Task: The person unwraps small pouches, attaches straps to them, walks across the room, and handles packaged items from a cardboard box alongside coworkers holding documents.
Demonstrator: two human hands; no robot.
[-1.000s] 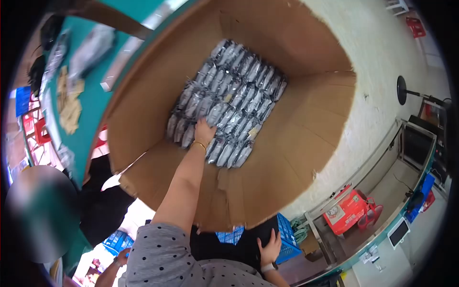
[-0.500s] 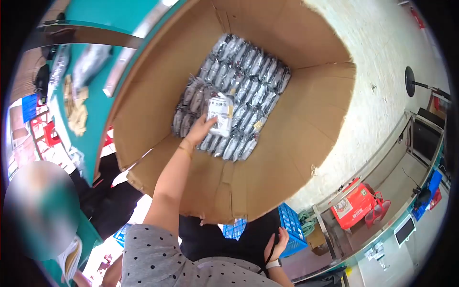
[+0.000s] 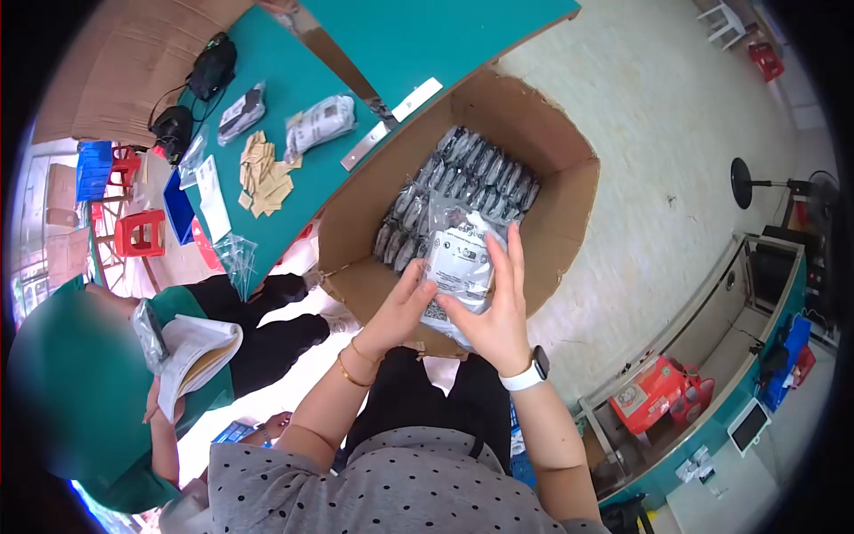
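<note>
Both my hands hold a clear plastic package (image 3: 460,258) with a white printed label, above the near side of a large open cardboard box (image 3: 565,209). My left hand (image 3: 396,311) grips its left edge, the thumb pressed on the front. On the right edge is my right hand (image 3: 500,320), its thumb on the lower front and its fingers along the side. Inside the box, rows of similar grey-black wrapped packages (image 3: 485,173) stand packed together, partly hidden behind the held one.
A green table (image 3: 356,44) at the upper left bears tan paper pieces (image 3: 264,178) and bagged items (image 3: 320,125). At the left a person in green (image 3: 80,383) holds an open booklet (image 3: 200,356). A red bag (image 3: 654,396) lies at the lower right.
My left hand has lifted the package out of the box toward me. My right hand has come up from my lap and taken hold of it too. The view has shifted back, showing more table.
</note>
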